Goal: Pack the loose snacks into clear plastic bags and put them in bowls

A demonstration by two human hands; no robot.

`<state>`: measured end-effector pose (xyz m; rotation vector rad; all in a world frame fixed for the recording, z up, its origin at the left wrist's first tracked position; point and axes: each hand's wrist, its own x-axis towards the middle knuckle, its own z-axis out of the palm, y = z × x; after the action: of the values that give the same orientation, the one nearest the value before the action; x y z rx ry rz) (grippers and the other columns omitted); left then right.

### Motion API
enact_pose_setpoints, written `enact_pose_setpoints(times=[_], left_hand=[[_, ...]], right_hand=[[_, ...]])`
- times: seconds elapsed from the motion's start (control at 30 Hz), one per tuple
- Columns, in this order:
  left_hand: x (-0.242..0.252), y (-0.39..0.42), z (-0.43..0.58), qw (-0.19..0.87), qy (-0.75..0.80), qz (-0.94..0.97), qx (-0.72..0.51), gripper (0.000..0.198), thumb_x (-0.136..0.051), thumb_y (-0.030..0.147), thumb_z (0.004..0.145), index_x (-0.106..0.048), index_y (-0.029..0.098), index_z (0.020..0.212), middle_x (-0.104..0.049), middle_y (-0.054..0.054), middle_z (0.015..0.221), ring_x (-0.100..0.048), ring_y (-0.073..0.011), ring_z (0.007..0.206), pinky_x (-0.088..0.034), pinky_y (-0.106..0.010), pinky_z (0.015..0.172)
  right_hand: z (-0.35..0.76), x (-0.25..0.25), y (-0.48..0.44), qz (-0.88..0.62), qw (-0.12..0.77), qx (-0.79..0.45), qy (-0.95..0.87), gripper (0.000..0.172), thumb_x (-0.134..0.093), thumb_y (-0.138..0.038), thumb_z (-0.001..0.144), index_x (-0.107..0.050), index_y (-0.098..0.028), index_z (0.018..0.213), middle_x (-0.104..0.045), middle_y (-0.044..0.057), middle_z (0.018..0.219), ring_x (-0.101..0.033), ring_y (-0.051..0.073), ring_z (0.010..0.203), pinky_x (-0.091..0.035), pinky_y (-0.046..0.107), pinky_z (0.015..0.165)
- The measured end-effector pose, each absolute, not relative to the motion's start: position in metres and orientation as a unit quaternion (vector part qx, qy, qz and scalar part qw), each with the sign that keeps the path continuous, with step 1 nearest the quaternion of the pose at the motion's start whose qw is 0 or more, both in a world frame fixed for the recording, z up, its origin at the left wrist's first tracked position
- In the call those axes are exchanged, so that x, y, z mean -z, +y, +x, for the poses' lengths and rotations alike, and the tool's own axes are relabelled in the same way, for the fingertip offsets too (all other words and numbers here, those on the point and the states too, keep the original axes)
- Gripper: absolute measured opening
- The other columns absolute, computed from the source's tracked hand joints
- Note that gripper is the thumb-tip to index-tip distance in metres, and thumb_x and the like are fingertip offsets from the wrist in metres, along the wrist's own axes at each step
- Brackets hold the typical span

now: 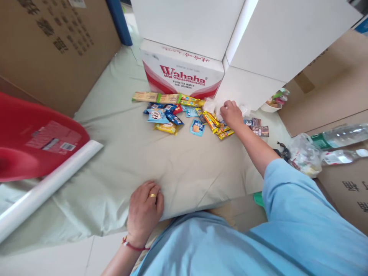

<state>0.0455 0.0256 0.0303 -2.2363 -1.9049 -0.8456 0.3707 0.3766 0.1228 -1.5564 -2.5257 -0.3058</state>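
My right hand [230, 114] reaches over the snack pile, its fingers bent and closed on a thin, clear-white plastic bag [209, 105]. Just below it lie yellow snack packets [211, 122] and brown packets [261, 131]. A small blue packet [197, 127] sits a little apart to the left. Further left are dark blue packets [174, 119], a light blue packet [156, 115] and long beige packets [145, 96]. My left hand [145, 209], wearing a ring, rests near the front edge of the pale green cloth [178, 168]. Its fingers are curled under, with nothing visible in them.
A white and red Wahaba-style water carton [184, 73] stands behind the snacks, beside white boxes [255, 84]. At left are a red plastic object [57, 134], a white roll [51, 184] and a cardboard box [57, 50]. Plastic bottles [345, 136] and a crumpled bag [306, 153] lie at right.
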Motion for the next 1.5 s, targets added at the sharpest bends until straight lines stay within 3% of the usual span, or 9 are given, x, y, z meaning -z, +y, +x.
enact_pose_setpoints(times=[0.27,0.4,0.67,0.8,0.9,1.03,1.17,1.27,1.5], left_hand=[[-0.037,0.024,0.049,-0.004,-0.618,-0.672,0.407,0.015,-0.061,0.01,0.093,-0.066,0.021,0.103,-0.07,-0.009,0.104,-0.068,-0.027,0.112,-0.054,-0.042,0.097],[-0.057,0.032,0.068,-0.173,-0.614,-0.607,0.474,0.011,-0.059,0.019,0.099,-0.067,0.023,0.105,-0.067,-0.005,0.104,-0.068,-0.0178,0.096,-0.056,-0.031,0.084],[-0.074,0.072,0.114,-0.352,-0.541,-0.581,0.495,0.039,-0.072,0.035,0.09,-0.067,0.023,0.126,-0.066,-0.009,0.12,-0.067,-0.0181,0.102,-0.058,-0.029,0.082],[-0.076,0.074,0.108,-0.365,-0.585,-0.556,0.464,0.018,-0.057,0.026,0.094,-0.075,0.023,0.092,-0.07,-0.001,0.086,-0.066,-0.0144,0.079,-0.052,-0.027,0.076],[-0.073,0.067,0.099,-0.365,-0.658,-0.471,0.461,0.017,-0.062,0.035,0.089,-0.072,0.022,0.094,-0.07,0.0,0.081,-0.063,-0.0141,0.07,-0.05,-0.026,0.069],[-0.062,0.053,0.092,-0.371,-0.701,-0.437,0.424,0.023,-0.065,0.041,0.085,-0.071,0.022,0.095,-0.07,0.001,0.076,-0.062,-0.0142,0.066,-0.049,-0.026,0.067],[-0.052,0.043,0.085,-0.362,-0.707,-0.448,0.41,0.025,-0.063,0.044,0.087,-0.073,0.022,0.094,-0.07,0.001,0.074,-0.061,-0.015,0.065,-0.047,-0.026,0.065],[-0.048,0.04,0.081,-0.367,-0.694,-0.457,0.418,0.026,-0.062,0.045,0.09,-0.074,0.023,0.092,-0.069,0.001,0.073,-0.06,-0.015,0.064,-0.045,-0.026,0.062],[-0.054,0.05,0.087,-0.405,-0.683,-0.428,0.432,0.024,-0.066,0.046,0.088,-0.07,0.022,0.085,-0.062,0.004,0.066,-0.052,-0.0131,0.059,-0.041,-0.025,0.06]], right_hand=[[0.361,-0.147,0.291,-0.544,0.472,-0.339,-0.606,0.021,-0.074,-0.042,0.087,-0.066,-0.022,0.087,-0.056,-0.002,0.075,-0.048,0.013,0.065,-0.045,0.028,0.064],[0.335,-0.127,0.211,-0.501,0.449,-0.632,-0.386,0.036,-0.091,-0.037,0.065,-0.065,-0.022,0.083,-0.047,-0.007,0.065,-0.036,0.007,0.054,-0.033,0.019,0.049],[0.288,-0.083,0.119,-0.476,0.346,-0.753,-0.294,0.035,-0.088,-0.042,0.061,-0.062,-0.021,0.069,-0.044,-0.006,0.058,-0.028,0.007,0.051,-0.023,0.02,0.043],[0.297,-0.082,0.133,-0.502,0.25,-0.629,-0.539,0.035,-0.073,-0.055,0.08,-0.07,-0.021,0.079,-0.056,-0.001,0.067,-0.045,0.012,0.057,-0.04,0.025,0.053],[0.304,-0.086,0.182,-0.551,0.288,-0.354,-0.699,0.038,-0.065,-0.05,0.091,-0.074,-0.021,0.113,-0.069,0.01,0.108,-0.063,0.021,0.083,-0.055,0.036,0.079],[0.286,-0.084,0.256,-0.61,0.221,-0.149,-0.746,0.086,-0.073,-0.054,0.089,-0.04,-0.021,0.162,-0.041,0.023,0.16,-0.059,0.038,0.128,-0.055,0.047,0.097],[0.265,-0.077,0.287,-0.606,0.111,-0.12,-0.779,0.057,-0.061,-0.04,0.101,-0.053,-0.018,0.152,-0.06,0.022,0.141,-0.062,0.038,0.124,-0.053,0.047,0.101],[0.278,-0.08,0.294,-0.564,0.204,-0.069,-0.797,0.038,-0.047,-0.031,0.106,-0.063,-0.019,0.139,-0.066,0.018,0.13,-0.062,0.033,0.124,-0.05,0.044,0.106],[0.355,-0.105,0.339,-0.657,0.342,-0.031,-0.671,0.058,-0.065,-0.043,0.098,-0.056,-0.009,0.144,-0.055,0.026,0.138,-0.056,0.035,0.127,-0.044,0.052,0.11]])
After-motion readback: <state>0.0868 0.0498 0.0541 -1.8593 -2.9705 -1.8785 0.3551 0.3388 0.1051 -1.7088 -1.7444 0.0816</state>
